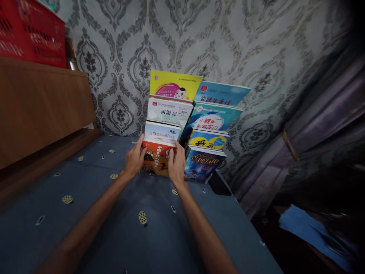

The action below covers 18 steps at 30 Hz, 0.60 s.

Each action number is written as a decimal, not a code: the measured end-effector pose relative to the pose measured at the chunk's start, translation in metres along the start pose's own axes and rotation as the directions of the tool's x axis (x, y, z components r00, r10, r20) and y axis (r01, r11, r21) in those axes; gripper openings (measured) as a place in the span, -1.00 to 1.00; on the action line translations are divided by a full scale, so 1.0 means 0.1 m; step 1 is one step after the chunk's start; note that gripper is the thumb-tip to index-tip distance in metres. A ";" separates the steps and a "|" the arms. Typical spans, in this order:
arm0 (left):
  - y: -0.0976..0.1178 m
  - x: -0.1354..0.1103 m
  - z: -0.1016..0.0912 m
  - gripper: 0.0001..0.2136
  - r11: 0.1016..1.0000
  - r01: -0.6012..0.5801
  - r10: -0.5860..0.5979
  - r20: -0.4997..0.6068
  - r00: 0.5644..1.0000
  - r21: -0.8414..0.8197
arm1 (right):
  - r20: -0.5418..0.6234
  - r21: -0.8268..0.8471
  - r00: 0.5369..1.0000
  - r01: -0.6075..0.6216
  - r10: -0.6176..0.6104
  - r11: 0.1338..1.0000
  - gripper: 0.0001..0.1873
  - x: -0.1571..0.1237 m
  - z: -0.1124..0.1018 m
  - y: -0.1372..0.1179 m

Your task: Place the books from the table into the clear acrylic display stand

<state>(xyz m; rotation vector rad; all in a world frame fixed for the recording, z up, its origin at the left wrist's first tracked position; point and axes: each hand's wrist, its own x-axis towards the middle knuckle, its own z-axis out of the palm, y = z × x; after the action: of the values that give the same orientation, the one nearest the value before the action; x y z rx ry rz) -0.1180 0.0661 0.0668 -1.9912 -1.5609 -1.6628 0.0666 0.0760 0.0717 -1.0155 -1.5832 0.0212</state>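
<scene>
Two rows of children's books stand upright, stepped from low in front to tall behind. At the front of the left row is an orange-red book [156, 159], gripped by its left edge in my left hand [135, 156] and its right edge in my right hand [176, 163]. Behind it rise a pale blue book [162, 131], a white book [171, 108] and a yellow book [176, 82]. In the right row, beside my right hand, are a dark blue book [203, 163], a yellow-and-blue book [209, 139], a teal book [225, 114] and a light blue book [225, 91].
A dark flat object [219, 185], perhaps a phone, lies right of the books on the blue patterned cloth [119, 213]. At left stands a wooden cabinet [45, 95] with a red basket [42, 38] on it. Patterned wallpaper is behind; a tied curtain [273, 152] hangs right.
</scene>
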 end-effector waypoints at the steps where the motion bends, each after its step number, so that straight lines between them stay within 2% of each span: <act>1: -0.01 0.00 0.00 -0.53 0.999 0.042 -0.042 -0.013 0.999 -0.033 | -0.023 0.037 0.999 -0.041 0.042 0.998 -0.47 0.01 0.02 0.01; 4: -0.02 0.04 0.00 -0.60 0.985 0.145 -0.149 -0.038 0.988 -0.097 | -0.052 0.119 0.980 -0.184 0.191 0.976 -0.41 0.04 0.09 0.05; 7: 0.00 0.10 0.00 -0.67 0.979 0.162 -0.168 -0.040 0.985 -0.126 | -0.039 0.176 0.957 -0.276 0.287 0.945 -0.36 0.10 0.13 0.05; 18: 0.02 0.08 0.03 -0.67 0.971 0.129 -0.151 -0.095 0.984 -0.199 | -0.073 0.312 0.923 -0.340 0.379 0.887 -0.36 0.09 0.14 -0.02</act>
<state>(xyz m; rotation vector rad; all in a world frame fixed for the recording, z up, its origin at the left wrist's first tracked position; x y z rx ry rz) -0.1159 0.0718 0.0731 -1.8737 -1.5905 -2.0114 0.0544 0.0877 0.0757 -1.0369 -1.2082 0.4275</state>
